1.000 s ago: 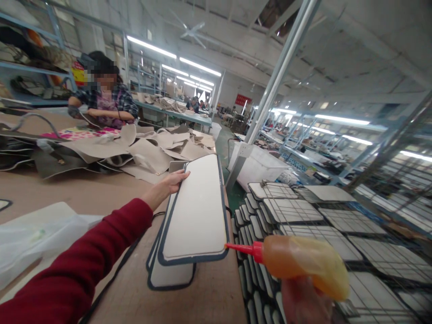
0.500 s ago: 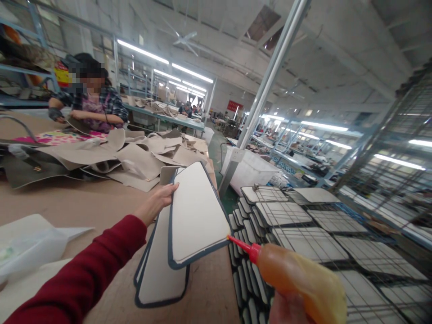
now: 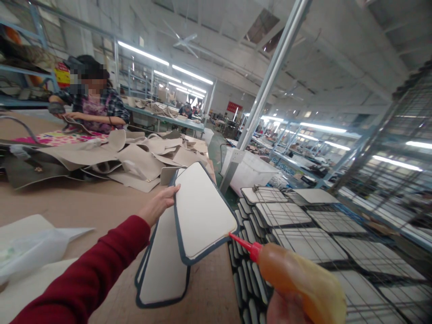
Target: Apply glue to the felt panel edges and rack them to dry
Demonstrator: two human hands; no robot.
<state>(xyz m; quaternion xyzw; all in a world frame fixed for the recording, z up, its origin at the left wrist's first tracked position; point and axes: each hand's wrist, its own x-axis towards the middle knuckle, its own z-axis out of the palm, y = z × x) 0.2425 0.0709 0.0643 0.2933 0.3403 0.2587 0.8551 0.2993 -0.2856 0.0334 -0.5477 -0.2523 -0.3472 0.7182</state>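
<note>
My left hand (image 3: 164, 200) grips the left edge of a cream panel with a dark blue border (image 3: 206, 211), holding it tilted above the table. Under it lies another bordered panel (image 3: 164, 274), partly covered. In my right hand (image 3: 285, 308) is a squeeze bottle (image 3: 300, 276) of amber liquid, probably glue, with a red nozzle. The nozzle tip is at the lower right corner of the held panel, on the seam between cream face and border. Most of my right hand is hidden under the bottle and by the frame's lower edge.
Stacked bordered panels lie at right on a wire rack (image 3: 303, 229). Beige cut pieces (image 3: 145, 155) are heaped across the table (image 3: 114, 211). Plastic wrap (image 3: 37, 247) lies at left. A metal post (image 3: 256, 103) and a white bin (image 3: 251, 171) stand beyond. A co-worker (image 3: 94, 103) handles material opposite.
The held panel has turned and shifted slightly right with my left hand. The bottle stays nearly in place, its tip still at the lower right corner. The co-worker's hands have moved a little.
</note>
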